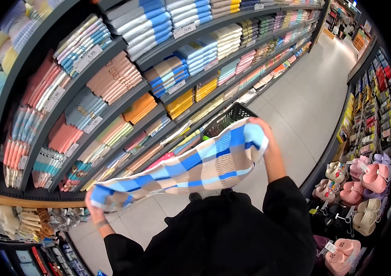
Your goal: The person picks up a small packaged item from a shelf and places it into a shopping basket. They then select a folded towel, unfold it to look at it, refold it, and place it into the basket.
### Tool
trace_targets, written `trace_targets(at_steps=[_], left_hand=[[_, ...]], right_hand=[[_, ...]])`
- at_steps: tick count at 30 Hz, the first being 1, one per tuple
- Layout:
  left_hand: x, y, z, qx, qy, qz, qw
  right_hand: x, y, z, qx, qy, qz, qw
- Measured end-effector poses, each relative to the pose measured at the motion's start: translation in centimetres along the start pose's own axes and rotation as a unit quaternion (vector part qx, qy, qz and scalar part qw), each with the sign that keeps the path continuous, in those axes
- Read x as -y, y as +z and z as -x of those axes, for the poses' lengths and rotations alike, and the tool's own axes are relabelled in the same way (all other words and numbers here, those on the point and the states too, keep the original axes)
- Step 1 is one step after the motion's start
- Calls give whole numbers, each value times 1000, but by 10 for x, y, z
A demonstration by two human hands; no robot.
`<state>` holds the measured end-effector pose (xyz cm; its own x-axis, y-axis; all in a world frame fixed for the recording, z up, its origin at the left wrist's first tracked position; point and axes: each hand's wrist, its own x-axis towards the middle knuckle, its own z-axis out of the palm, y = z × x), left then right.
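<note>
I hold a blue, white and beige checked towel (191, 168) stretched between both hands in front of me. My left hand (95, 210) grips its lower left end near the shelf edge. My right hand (265, 138) grips its upper right end, fingers wrapped over the cloth. The towel sags a little in the middle and hides part of a black shopping basket (232, 115) behind it. Black sleeves cover both my arms.
Long dark shelves (126, 94) on the left carry stacks of folded towels with price tags. A rack of pink and cream slippers (363, 184) stands on the right. A pale tiled aisle floor (310, 92) runs ahead between them. Small packaged goods hang at lower left.
</note>
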<state>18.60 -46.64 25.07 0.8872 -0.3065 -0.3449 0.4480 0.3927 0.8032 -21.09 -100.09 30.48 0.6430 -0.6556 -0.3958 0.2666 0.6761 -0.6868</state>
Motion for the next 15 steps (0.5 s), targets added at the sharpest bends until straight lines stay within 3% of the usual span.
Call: trace_targets(at_steps=[2, 4, 5, 6, 10, 12, 13, 15], left_hand=[[30, 15, -2, -16, -98, -33, 995], [46, 7, -3, 79, -255, -41, 963], [63, 9, 0, 5, -244, -54, 968], [69, 12, 4, 4, -248, -56, 967], [78, 40, 23, 47, -251, -17, 967], [86, 56, 31, 104, -231, -39, 966], [97, 109, 53, -53, -150, -121, 980], [99, 131, 66, 99, -161, -256, 948]], right_hand=[[-31, -13, -14, 62, 58, 23, 996], [-53, -8, -6, 78, 49, 74, 993], [-60, -7, -2, 79, 83, 44, 992], [-62, -9, 2, 74, 84, 44, 993], [-61, 2, 9, 23, 48, -8, 999], [-62, 12, 17, 77, 71, -34, 994], [-72, 14, 14, 86, 77, 5, 993], [-92, 34, 17, 81, 73, 99, 989]])
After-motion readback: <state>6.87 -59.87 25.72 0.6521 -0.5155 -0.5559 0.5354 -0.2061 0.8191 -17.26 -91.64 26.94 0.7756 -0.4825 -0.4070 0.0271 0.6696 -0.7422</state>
